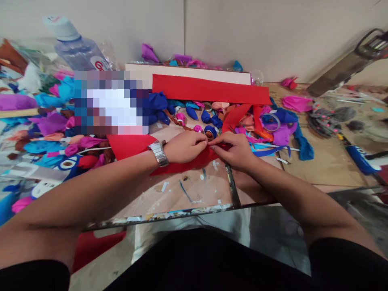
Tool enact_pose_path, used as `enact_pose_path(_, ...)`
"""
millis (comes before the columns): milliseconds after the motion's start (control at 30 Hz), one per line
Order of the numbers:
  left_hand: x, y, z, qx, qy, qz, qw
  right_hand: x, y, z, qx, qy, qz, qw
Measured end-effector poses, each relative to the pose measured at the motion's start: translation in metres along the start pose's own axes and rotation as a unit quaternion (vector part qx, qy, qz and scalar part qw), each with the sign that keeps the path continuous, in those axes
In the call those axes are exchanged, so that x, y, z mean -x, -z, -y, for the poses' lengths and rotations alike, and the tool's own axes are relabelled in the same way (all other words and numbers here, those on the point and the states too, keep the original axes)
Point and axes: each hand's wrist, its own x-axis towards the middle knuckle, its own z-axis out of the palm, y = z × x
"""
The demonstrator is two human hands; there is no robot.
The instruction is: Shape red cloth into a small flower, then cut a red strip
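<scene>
My left hand (185,148), with a silver metal-band watch (159,153) on its wrist, reaches over a long red strip of cloth or felt (184,165). My right hand (235,152) comes in from the other side, and the fingertips of both hands meet in a pinch at the strip's upper edge. The part between the fingers is mostly covered. One end of the strip spreads out left of the watch. Just beyond the fingertips lie a small blue and brown piece (210,131) and a pink knotted scrap (198,129).
Another flat red strip (209,89) lies across a white board (139,72) at the back. Heaps of coloured scraps (50,121) cover the left side. A capped plastic bottle (80,50), a tape ring (270,122) and a dark tumbler (339,72) stand or lie around. The table's front edge (169,217) is near.
</scene>
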Motion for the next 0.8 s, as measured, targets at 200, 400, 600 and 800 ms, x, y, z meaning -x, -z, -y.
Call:
enact_pose_path(200,-0.001,-0.0024,0.0032,0.011,-0.003,-0.001,1.0,0.0006,0.0009,0.0022,0.014,0.005,0.013,1.0)
enact_pose_path(400,-0.0008,-0.0044,0.0052,0.015,-0.008,-0.013,1.0,-0.0001,0.0022,0.0049,0.022,-0.016,0.017,0.999)
enact_pose_path(600,0.0008,-0.004,0.0013,0.028,-0.007,-0.039,0.999,-0.0005,0.0012,0.0035,0.049,-0.007,0.008,0.999)
enact_pose_path(800,0.0027,-0.0029,-0.0021,0.037,-0.013,-0.05,0.998,-0.0011,0.0021,0.004,0.076,0.008,0.007,0.997)
